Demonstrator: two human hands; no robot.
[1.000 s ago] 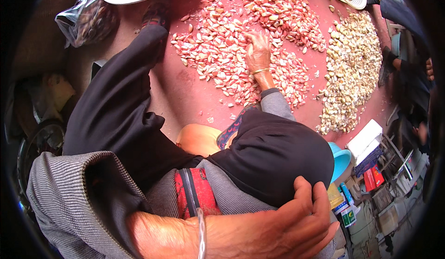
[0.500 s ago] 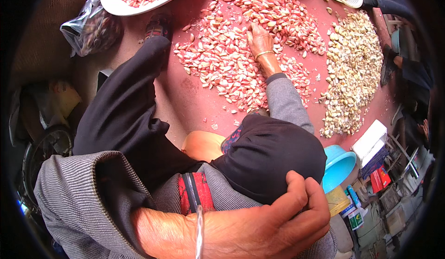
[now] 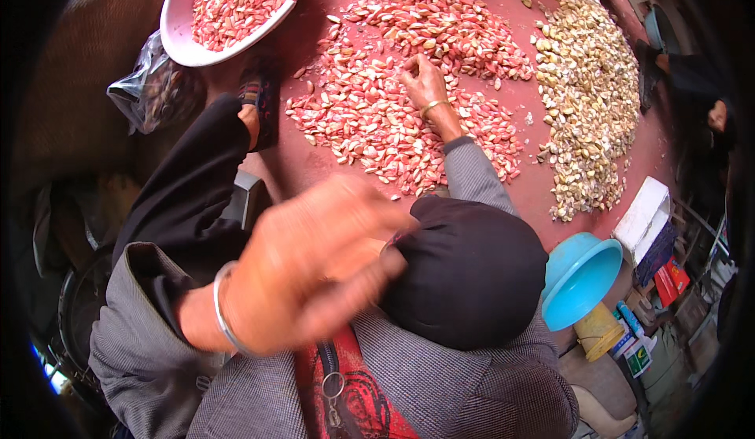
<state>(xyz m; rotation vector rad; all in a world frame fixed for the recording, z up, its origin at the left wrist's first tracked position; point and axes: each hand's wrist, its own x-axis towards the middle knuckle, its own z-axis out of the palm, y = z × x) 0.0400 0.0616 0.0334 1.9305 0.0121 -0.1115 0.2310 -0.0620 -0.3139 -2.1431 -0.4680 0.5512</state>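
Observation:
My left hand point(image 3: 299, 258), with a silver bangle on the wrist, hangs above my lap beside my dark-trousered knee. Motion smears its fingers, and no held thing shows. My right hand point(image 3: 425, 87), wearing a gold-coloured bangle, is down at the pink-and-white clove-shaped pieces point(image 3: 370, 117) spread on the red ground. Its thumb and fingers are drawn together at the edge between this spread and a denser heap of pink pieces point(image 3: 452, 26). Whatever lies between the fingertips is too small or hidden to make out.
A pink-white basin point(image 3: 174, 26) of the same pieces stands far left, near a clear plastic bag point(image 3: 153, 85). To the right lie a long heap of pale pieces point(image 3: 590, 101), a blue basin point(image 3: 582, 278), a white box point(image 3: 641, 215) and a yellow tub point(image 3: 598, 330). Another person sits far right.
My left hand has moved up and to the left, over my lap. My right hand stays at the pieces, its fingers slightly shifted. The view has tilted, showing more of the pink-white basin.

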